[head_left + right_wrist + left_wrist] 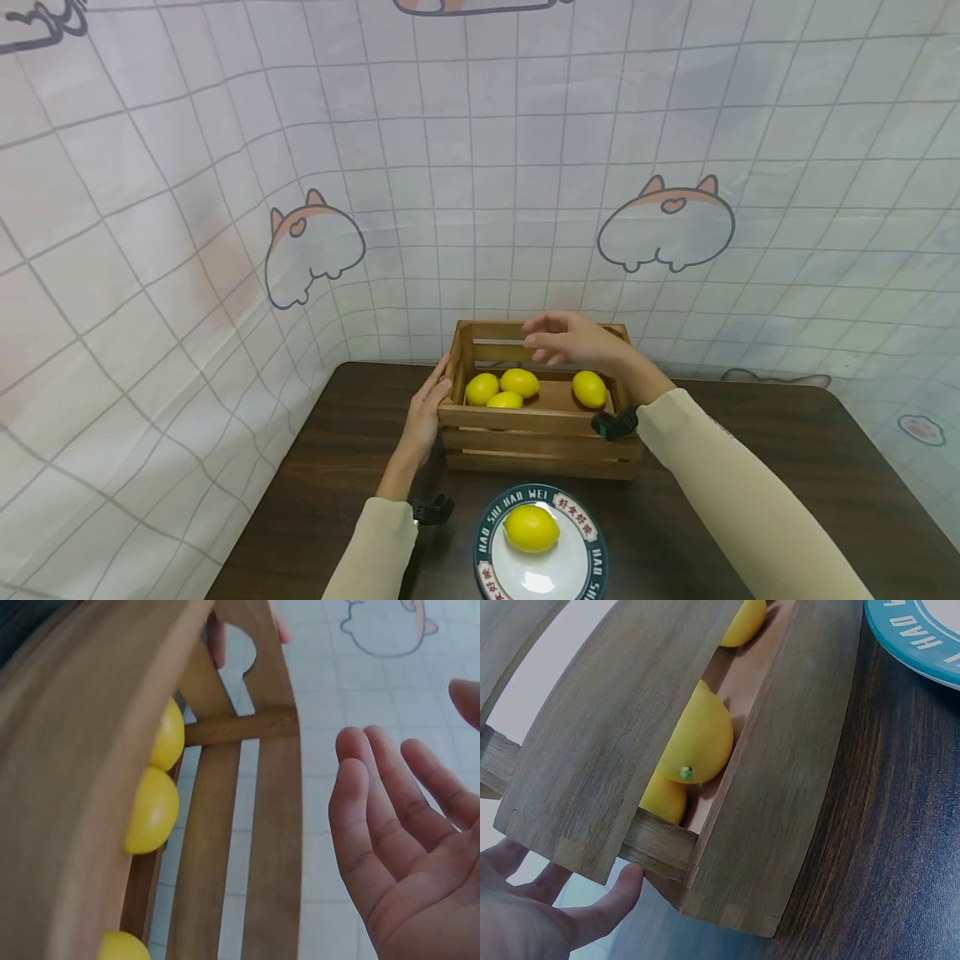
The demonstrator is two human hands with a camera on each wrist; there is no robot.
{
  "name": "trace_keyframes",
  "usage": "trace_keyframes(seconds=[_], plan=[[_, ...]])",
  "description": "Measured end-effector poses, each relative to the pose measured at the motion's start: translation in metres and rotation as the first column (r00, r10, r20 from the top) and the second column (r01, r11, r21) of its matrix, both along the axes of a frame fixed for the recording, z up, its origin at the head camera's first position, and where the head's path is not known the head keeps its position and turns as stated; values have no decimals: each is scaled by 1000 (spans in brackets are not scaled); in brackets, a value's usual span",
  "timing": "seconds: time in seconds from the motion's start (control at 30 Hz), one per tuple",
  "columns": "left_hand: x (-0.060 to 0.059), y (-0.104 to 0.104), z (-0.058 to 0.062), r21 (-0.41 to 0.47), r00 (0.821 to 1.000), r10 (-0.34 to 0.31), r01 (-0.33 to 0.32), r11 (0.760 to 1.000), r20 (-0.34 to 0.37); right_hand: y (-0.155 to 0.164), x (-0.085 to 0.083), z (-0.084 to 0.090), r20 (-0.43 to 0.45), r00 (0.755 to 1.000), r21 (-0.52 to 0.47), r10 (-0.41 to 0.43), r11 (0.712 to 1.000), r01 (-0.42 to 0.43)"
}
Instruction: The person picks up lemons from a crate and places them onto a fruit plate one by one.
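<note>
A slatted wooden crate (540, 442) sits on the dark table, with several yellow lemons (521, 382) inside. Four-sided slats partly hide the lemons in both wrist views. My left hand (424, 412) grips the crate's left end; in the right wrist view its fingertips (216, 641) show at the handle hole. Over the crate hovers my right hand (573, 340), empty, its fingers relaxed and slightly bent, palm visible in the right wrist view. One more lemon (532, 529) lies on a white plate (540, 575) with a dark teal lettered rim, in front of the crate.
A dark wood-grain table (750, 475) carries everything. Behind and to the left hangs a white grid-patterned cloth (487, 208) with cartoon dogs. A thin dark cable (776, 379) lies along the table's back edge at the right. Both wrists wear black straps.
</note>
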State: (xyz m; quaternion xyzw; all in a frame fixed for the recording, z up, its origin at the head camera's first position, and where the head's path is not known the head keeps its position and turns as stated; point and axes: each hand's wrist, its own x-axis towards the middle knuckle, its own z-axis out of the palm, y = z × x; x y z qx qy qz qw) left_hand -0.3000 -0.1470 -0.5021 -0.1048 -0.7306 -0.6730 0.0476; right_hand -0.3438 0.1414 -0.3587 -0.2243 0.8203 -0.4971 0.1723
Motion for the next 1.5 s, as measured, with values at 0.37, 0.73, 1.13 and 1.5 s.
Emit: trace_keyframes(seconds=[0.37, 0.73, 1.13, 1.5], plan=[[2, -1, -2, -6, 1000, 15, -15, 1000, -5, 1, -30, -2, 36, 998, 101, 41, 994, -45], [2, -1, -2, -13, 1000, 17, -17, 1000, -7, 6, -53, -7, 38, 999, 244, -20, 970, 10], [2, 0, 0, 4, 1000, 17, -17, 1000, -4, 17, -65, -15, -24, 1000, 478, 8, 878, 4], [2, 0, 1, -2, 1000, 12, -12, 1000, -17, 18, -53, -18, 50, 996, 587, -71, 809, 29]])
